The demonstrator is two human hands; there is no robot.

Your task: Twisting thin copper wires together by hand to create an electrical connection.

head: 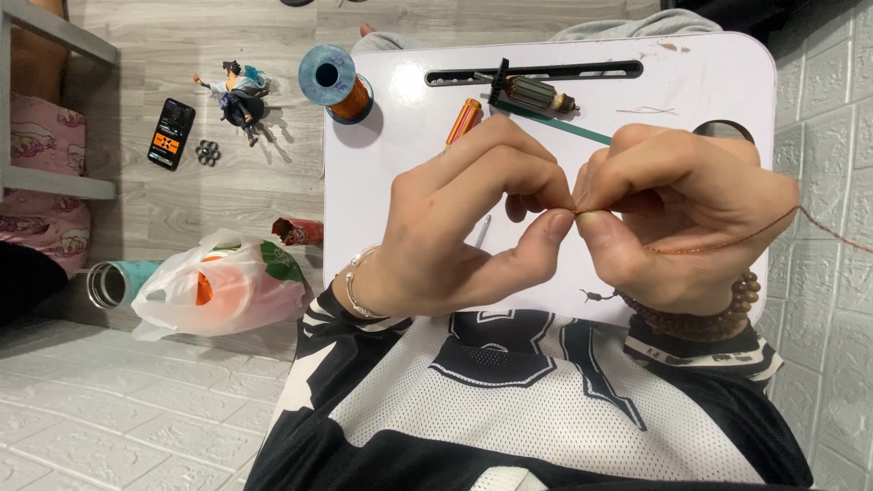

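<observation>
- While both thumbs meet, left hand [455,227] and right hand [677,218] pinch thin copper wire [718,244] above the smooth white bench [637,100].
- Behind: ribbed metal rotor [532,93], copper-wound blue spool [335,84].

Ahead of my left hand [464,223] the white tray [382,155] lies bare up to the wire spool [335,84]; beyond my right hand [677,218], the motor armature [532,93] and screwdriver [464,121] block (closely spaced).
</observation>
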